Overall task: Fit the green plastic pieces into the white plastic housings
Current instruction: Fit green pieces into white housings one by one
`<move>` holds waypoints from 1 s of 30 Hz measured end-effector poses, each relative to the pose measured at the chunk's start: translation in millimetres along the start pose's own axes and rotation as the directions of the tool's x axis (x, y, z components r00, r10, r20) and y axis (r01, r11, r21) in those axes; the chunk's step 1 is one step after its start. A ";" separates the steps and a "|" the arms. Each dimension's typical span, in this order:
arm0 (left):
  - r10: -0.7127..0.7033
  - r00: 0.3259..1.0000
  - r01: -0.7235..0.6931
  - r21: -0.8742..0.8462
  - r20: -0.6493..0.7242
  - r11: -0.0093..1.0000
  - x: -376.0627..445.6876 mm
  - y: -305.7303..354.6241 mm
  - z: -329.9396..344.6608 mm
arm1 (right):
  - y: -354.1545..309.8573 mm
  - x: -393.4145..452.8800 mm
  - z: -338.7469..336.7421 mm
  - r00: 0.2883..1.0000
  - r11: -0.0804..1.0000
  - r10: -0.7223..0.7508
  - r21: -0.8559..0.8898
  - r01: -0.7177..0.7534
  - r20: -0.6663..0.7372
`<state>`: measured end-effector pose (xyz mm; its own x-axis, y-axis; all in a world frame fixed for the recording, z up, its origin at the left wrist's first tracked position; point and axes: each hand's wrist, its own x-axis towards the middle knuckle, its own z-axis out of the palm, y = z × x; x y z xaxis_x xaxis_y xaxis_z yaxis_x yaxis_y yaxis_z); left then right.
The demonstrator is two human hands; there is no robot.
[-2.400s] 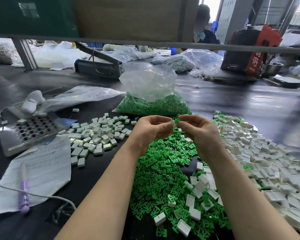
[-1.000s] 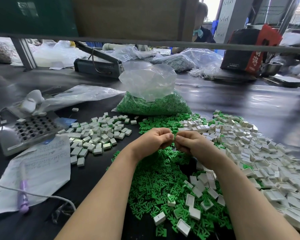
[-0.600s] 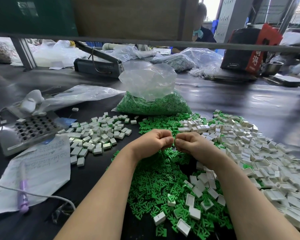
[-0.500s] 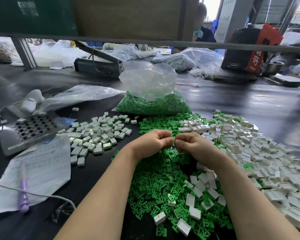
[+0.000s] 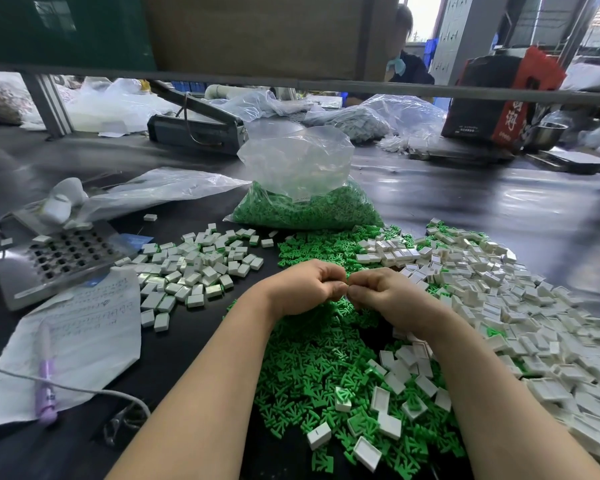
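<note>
Pinching fingertip to fingertip, the left hand (image 5: 303, 287) and right hand (image 5: 387, 294) meet above the green plastic pieces (image 5: 312, 368); fingers of both are curled tight, and whatever small part sits between them is hidden, so I cannot tell what each grips. The green pieces are flat, forked shapes, matte, heaped loosely on the dark glossy bench (image 5: 499, 209) under and in front of the forearms. White plastic housings (image 5: 520, 306), small open-faced rectangular shells, lie in a broad drift to the right, some scattered over the green heap. To the left, a separate cluster of closed white blocks (image 5: 194, 271), several showing green edges. Behind the heap stands a crinkled clear bag (image 5: 302, 188) part-filled with green pieces. Far left: perforated metal plate (image 5: 63, 258), handwritten paper sheet (image 5: 84, 341), purple pen (image 5: 46, 382) on it.
</note>
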<state>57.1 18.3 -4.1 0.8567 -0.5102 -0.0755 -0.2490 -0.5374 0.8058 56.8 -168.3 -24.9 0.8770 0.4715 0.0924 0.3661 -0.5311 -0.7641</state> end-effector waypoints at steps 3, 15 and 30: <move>-0.002 1.000 0.002 -0.007 -0.010 1.000 -1.1 3.0 -0.5 | -0.6 -1.0 -1.0 1.000 0.999 -0.001 0.038 0.002 -0.017; 0.028 0.983 -0.037 -0.048 -0.179 0.998 -1.7 7.0 -4.2 | -6.3 -2.3 -1.5 0.997 0.983 0.008 0.185 0.006 -0.078; 0.088 0.906 -0.190 -0.212 -0.413 0.959 2.6 19.3 -0.5 | -17.9 3.4 1.6 0.981 0.643 0.160 0.744 -0.185 0.105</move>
<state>54.7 6.9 11.6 0.9413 -0.2321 0.2452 -0.3055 -0.2764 0.9112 52.8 -156.1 -11.9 0.8867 0.4517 -0.0988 -0.1580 0.0952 -0.9828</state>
